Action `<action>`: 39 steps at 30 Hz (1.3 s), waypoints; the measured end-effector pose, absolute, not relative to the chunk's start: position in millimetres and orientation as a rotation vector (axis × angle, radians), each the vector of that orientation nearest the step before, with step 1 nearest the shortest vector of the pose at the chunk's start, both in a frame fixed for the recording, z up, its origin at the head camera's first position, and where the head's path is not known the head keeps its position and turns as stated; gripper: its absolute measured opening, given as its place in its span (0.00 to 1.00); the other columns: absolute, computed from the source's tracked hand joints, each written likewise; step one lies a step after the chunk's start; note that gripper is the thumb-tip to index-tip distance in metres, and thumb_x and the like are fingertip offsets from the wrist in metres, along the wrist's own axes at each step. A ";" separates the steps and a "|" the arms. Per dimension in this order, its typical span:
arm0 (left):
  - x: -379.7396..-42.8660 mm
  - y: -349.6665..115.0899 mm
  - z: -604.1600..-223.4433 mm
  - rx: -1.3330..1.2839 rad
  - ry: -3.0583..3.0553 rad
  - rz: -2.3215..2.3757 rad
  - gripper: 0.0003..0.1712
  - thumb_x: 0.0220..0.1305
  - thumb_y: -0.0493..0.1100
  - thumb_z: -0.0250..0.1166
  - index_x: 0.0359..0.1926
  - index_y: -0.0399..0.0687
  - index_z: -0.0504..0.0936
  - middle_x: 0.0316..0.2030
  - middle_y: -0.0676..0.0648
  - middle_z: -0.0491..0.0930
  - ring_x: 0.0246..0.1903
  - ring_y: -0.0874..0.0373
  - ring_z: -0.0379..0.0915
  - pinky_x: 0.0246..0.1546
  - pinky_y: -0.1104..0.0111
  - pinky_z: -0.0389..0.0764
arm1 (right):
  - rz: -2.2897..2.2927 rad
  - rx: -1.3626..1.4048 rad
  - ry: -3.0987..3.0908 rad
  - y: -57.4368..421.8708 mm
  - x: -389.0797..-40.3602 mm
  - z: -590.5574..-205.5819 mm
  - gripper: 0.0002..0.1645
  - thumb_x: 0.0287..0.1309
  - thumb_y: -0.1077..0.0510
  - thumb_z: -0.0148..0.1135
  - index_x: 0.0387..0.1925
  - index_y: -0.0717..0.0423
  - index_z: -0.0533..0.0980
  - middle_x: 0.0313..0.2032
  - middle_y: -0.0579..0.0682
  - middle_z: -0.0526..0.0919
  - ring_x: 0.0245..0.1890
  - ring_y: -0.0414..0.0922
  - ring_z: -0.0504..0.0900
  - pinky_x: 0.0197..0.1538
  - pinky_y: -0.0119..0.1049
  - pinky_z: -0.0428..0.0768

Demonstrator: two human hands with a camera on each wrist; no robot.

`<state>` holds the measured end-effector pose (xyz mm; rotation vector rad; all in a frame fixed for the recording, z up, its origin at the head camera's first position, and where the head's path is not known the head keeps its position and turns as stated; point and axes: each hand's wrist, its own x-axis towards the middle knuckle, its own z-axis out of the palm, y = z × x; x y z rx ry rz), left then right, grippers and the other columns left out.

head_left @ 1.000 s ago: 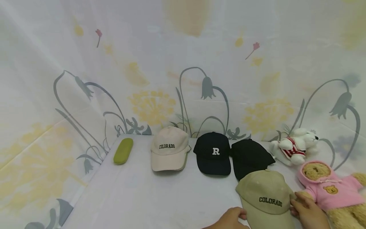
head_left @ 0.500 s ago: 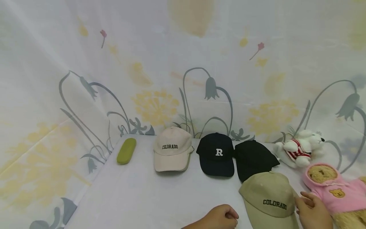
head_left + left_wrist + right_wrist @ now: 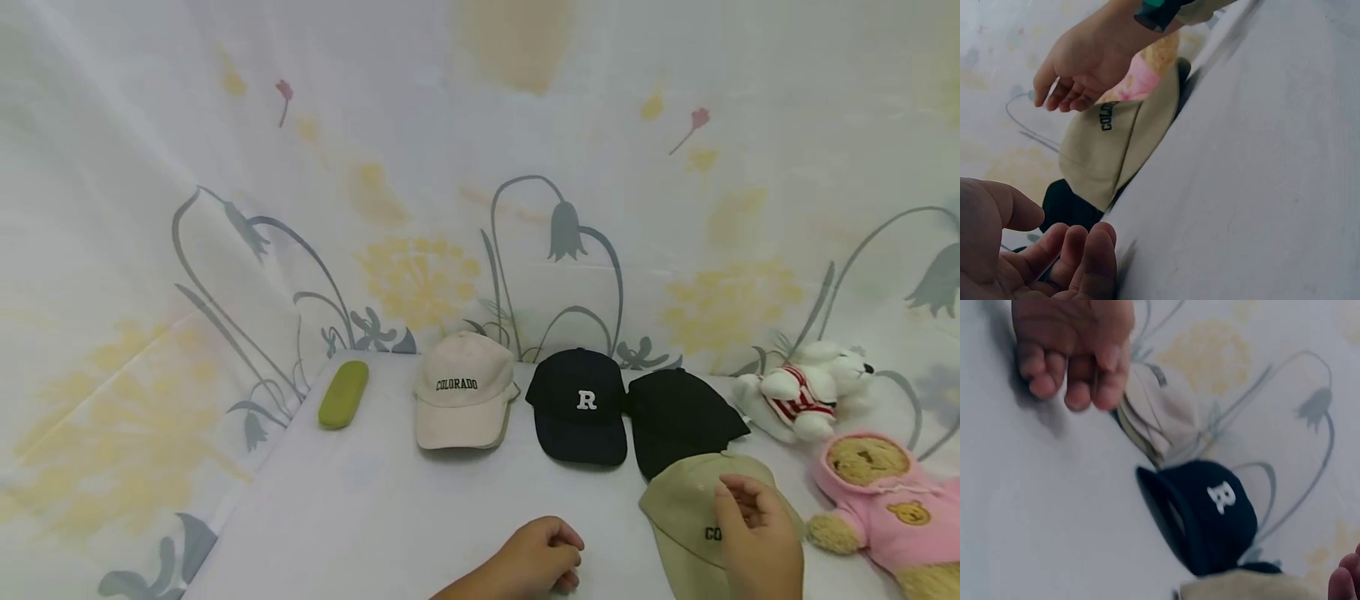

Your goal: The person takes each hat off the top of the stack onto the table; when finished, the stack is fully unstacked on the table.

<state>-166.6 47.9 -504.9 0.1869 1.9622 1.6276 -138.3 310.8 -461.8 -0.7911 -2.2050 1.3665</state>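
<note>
An olive-khaki baseball cap lettered COLORADO lies at the front right, its crown overlapping a plain black cap. My right hand hovers over the khaki cap with fingers loosely bent, holding nothing and covering part of the lettering. In the left wrist view the right hand appears raised above the cap's crown. Left of that cap, my left hand is over the white surface, its fingers loosely curled around nothing. Behind stand a navy cap marked R and a cream COLORADO cap with another brim showing underneath.
A green oblong case lies at the back left. On the right are a white plush dog in a striped top and a teddy bear in a pink hoodie. A floral curtain borders the white surface.
My left hand has let go of the khaki cap's brim and moved left. My right hand has come off the cap's right side and shifted left above it. The view has turned slightly right.
</note>
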 end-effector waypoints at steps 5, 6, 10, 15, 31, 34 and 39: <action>-175.4 36.3 -505.9 0.182 1.993 1.658 0.05 0.68 0.35 0.61 0.41 0.44 0.82 0.29 0.48 0.82 0.26 0.60 0.79 0.32 0.67 0.84 | 1.519 -0.599 -2.241 285.8 -146.3 -463.4 0.17 0.77 0.52 0.58 0.59 0.57 0.76 0.39 0.44 0.80 0.32 0.37 0.80 0.35 0.28 0.82; -176.6 32.8 -506.2 0.183 2.001 1.664 0.05 0.68 0.34 0.61 0.42 0.44 0.82 0.29 0.48 0.82 0.26 0.60 0.79 0.31 0.67 0.84 | 1.549 -0.565 -2.254 280.1 -147.9 -464.1 0.17 0.78 0.53 0.57 0.58 0.58 0.75 0.39 0.46 0.80 0.32 0.37 0.81 0.35 0.28 0.82; -180.6 17.0 -507.7 0.162 2.013 1.685 0.06 0.68 0.35 0.60 0.43 0.42 0.82 0.31 0.47 0.82 0.26 0.59 0.79 0.31 0.66 0.84 | 1.662 -0.473 -2.273 254.8 -153.4 -467.7 0.14 0.77 0.60 0.57 0.57 0.62 0.75 0.42 0.55 0.81 0.33 0.40 0.81 0.37 0.30 0.84; -185.2 -2.3 -507.7 0.139 2.000 1.746 0.10 0.66 0.35 0.58 0.47 0.39 0.80 0.34 0.45 0.82 0.27 0.59 0.80 0.32 0.67 0.85 | 1.782 -0.422 -2.232 226.5 -163.1 -474.0 0.11 0.75 0.65 0.57 0.55 0.64 0.75 0.40 0.55 0.80 0.31 0.42 0.80 0.36 0.32 0.83; -202.7 -44.2 -512.3 -0.148 2.110 1.990 0.16 0.65 0.35 0.56 0.52 0.32 0.76 0.38 0.42 0.81 0.29 0.58 0.81 0.31 0.68 0.87 | 1.918 -0.190 -2.269 181.4 -217.5 -505.0 0.13 0.73 0.63 0.61 0.54 0.65 0.75 0.39 0.59 0.81 0.31 0.42 0.81 0.35 0.32 0.84; -209.3 -48.6 -513.4 -0.261 2.184 2.031 0.16 0.66 0.35 0.55 0.53 0.31 0.76 0.38 0.41 0.80 0.30 0.57 0.81 0.32 0.68 0.87 | 1.916 -0.187 -2.261 182.1 -230.3 -509.2 0.14 0.74 0.62 0.60 0.55 0.66 0.75 0.40 0.58 0.82 0.31 0.41 0.82 0.35 0.31 0.84; -218.5 -59.7 -516.3 -0.446 2.207 2.121 0.18 0.70 0.36 0.54 0.58 0.31 0.73 0.44 0.38 0.78 0.35 0.54 0.82 0.36 0.67 0.87 | 1.943 -0.181 -2.231 173.5 -246.8 -514.5 0.14 0.73 0.64 0.60 0.55 0.68 0.75 0.40 0.61 0.83 0.30 0.41 0.83 0.36 0.30 0.85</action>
